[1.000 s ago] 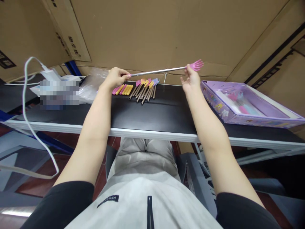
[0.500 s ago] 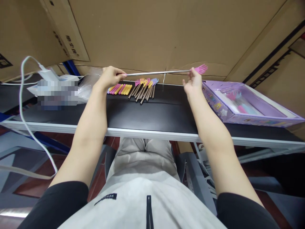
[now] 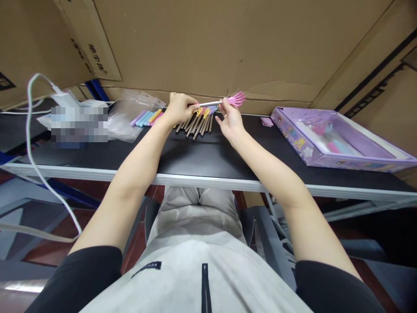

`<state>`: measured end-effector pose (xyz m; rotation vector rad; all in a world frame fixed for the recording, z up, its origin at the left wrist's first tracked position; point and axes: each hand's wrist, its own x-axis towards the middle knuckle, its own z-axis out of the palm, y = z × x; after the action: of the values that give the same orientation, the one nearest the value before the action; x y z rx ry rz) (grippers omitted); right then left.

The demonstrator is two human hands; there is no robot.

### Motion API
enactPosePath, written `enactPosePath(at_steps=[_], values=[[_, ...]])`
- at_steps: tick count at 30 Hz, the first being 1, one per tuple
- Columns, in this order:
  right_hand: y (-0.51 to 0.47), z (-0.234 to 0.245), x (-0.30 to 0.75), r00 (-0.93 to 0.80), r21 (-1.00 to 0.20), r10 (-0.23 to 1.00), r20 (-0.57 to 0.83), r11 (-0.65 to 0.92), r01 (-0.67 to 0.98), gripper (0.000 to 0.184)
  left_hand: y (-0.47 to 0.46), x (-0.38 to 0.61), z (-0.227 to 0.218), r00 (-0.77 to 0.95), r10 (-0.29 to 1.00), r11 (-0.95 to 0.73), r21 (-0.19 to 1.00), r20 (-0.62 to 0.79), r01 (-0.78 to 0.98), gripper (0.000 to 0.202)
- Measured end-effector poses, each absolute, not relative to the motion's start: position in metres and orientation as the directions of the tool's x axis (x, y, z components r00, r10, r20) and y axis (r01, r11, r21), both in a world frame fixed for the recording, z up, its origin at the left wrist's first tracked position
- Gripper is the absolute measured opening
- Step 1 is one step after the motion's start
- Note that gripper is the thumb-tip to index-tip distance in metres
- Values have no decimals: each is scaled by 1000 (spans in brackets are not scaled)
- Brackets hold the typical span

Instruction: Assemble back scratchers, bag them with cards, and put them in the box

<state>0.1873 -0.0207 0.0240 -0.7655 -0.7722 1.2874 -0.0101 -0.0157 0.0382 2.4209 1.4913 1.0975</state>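
I hold a pink telescopic back scratcher above the black table, its metal rod now short. My left hand is closed around the handle end. My right hand pinches the rod just behind the pink claw head. Under my hands lies a row of several collapsed scratchers with pink, yellow and blue heads. Loose coloured grips lie to the left of them.
A purple open box holding more scratchers sits at the right. A clear plastic bag and a white charger with cable lie at the left. A small pink tag is near the box. Cardboard backs the table.
The scratcher has been pushed together from fully extended to short. My right hand moved left toward my left hand, and my left hand moved a little right.
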Motion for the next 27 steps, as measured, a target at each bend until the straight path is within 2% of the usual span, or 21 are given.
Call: enactPosePath(at_steps=[3, 10, 18, 20, 24, 27], values=[[-24, 22, 183, 141, -859, 987, 83, 142, -492, 18, -18, -1, 37, 252, 818, -498, 418, 517, 760, 22], [-22, 20, 190, 121, -901, 988, 95, 137, -412, 17, -28, 3, 40, 201, 873, -425, 490, 445, 761, 19], [-16, 17, 194, 145, -924, 985, 91, 138, -356, 32, -32, 13, 32, 196, 893, -412, 561, 405, 718, 19], [-15, 16, 194, 165, -936, 983, 79, 131, -327, 28, -32, 17, 28, 204, 895, -417, 585, 396, 696, 21], [-18, 13, 189, 110, -950, 992, 63, 93, -296, 4, -32, 26, 22, 183, 898, -411, 610, 401, 677, 27], [-22, 11, 182, 34, -955, 999, 25, 34, -295, 12, -32, 32, 18, 161, 905, -395, 635, 394, 663, 29]])
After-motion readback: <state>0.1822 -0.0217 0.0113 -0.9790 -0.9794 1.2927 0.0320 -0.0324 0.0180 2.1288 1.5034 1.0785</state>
